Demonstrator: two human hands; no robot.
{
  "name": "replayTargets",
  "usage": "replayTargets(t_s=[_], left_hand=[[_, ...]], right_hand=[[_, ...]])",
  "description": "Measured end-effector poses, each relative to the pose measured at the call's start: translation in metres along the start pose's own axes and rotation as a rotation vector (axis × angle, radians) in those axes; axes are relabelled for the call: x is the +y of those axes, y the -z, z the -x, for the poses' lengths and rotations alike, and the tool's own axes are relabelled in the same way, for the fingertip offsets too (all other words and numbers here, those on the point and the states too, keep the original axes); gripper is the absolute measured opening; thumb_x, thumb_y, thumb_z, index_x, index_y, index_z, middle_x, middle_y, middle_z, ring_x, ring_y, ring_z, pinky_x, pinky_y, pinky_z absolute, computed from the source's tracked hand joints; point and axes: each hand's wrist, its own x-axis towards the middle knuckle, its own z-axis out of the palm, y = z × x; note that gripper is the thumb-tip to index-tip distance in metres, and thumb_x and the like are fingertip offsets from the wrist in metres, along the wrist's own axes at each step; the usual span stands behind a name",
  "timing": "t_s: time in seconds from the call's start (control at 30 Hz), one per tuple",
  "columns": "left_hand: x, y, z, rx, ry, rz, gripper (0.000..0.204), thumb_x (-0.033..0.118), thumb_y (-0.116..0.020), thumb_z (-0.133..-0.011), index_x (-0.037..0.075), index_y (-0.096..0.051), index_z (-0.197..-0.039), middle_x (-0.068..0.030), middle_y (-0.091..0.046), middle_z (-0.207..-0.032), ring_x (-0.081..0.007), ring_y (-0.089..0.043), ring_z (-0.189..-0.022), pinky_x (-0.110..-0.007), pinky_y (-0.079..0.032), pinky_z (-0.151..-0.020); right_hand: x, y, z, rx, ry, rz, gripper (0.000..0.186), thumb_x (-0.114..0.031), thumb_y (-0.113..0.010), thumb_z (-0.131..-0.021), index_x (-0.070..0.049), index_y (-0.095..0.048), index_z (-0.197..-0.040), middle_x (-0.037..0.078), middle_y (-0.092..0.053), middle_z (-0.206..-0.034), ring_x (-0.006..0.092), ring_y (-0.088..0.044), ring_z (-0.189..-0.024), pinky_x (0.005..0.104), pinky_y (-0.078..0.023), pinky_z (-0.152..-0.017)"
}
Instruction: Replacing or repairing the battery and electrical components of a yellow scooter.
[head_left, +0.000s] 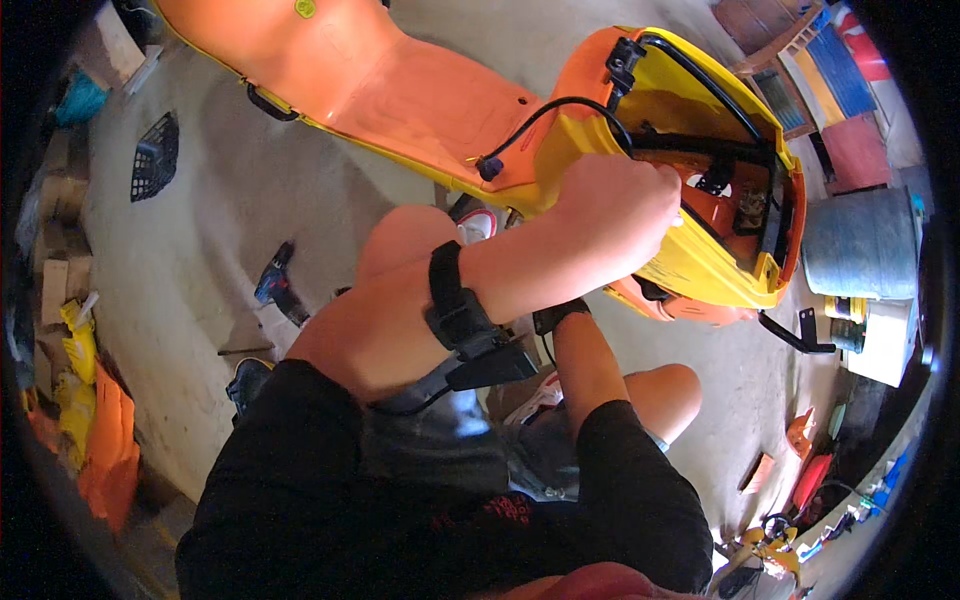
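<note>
**Holding left hand [625, 200] at the yellow panel [690, 258] of an orange-and-yellow moulded body [430, 105]**

Crossing from lower left to right with the left forearm, under a black strap [446, 280] and a dark device [492, 366]. Bent in at the fingers of the left hand, close to the panel's inner edge; cannot tell whether pinching that edge or only resting there. Hidden from view behind the left forearm: right hand, with only a black wristband [556, 316] showing; cannot tell whether spread or closed.

Lying ahead, above the concrete floor [215, 225]: the moulded body, with its long orange part toward the far left and its hollow front toward the floor's right edge. Looping beside the left hand, a black cable [578, 100] with a dark connector [489, 168] at its end. Curving around the hollow front, a black tube [728, 98].

Near the floor's left edge: a black grid [155, 158], plus orange pieces [110, 450] and yellow pieces [78, 345]. Closer in, a blue-and-black tool [274, 275]. By the floor's right edge, a large blue tub [862, 248].
</note>
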Motion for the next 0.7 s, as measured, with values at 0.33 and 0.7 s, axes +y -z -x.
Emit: replayTargets(t_s=[0.33,0.7], left_hand=[[-0.003,-0.001,-0.002,-0.002,-0.009,0.013,0.028,0.027,-0.060,-0.085,0.000,-0.059,-0.079,-0.0172,-0.062,-0.063,-0.0336,-0.064,-0.062,-0.045,-0.049,-0.055],[-0.004,0.008,-0.003,-0.064,0.021,0.012,0.024,0.027,-0.064,-0.080,0.003,-0.062,-0.080,-0.0135,-0.064,-0.067,-0.0305,-0.065,-0.064,-0.043,-0.050,-0.055]], right_hand=[[-0.010,0.008,-0.004,-0.017,0.014,0.019,0.032,-0.011,-0.069,-0.079,0.000,-0.054,-0.106,0.005,-0.059,-0.084,0.0113,-0.050,-0.059,0.0249,-0.037,-0.048],[-0.008,0.015,-0.004,-0.033,-0.018,0.019,0.032,-0.011,-0.069,-0.078,0.000,-0.054,-0.104,0.005,-0.059,-0.081,0.0103,-0.048,-0.054,0.0246,-0.035,-0.044]])
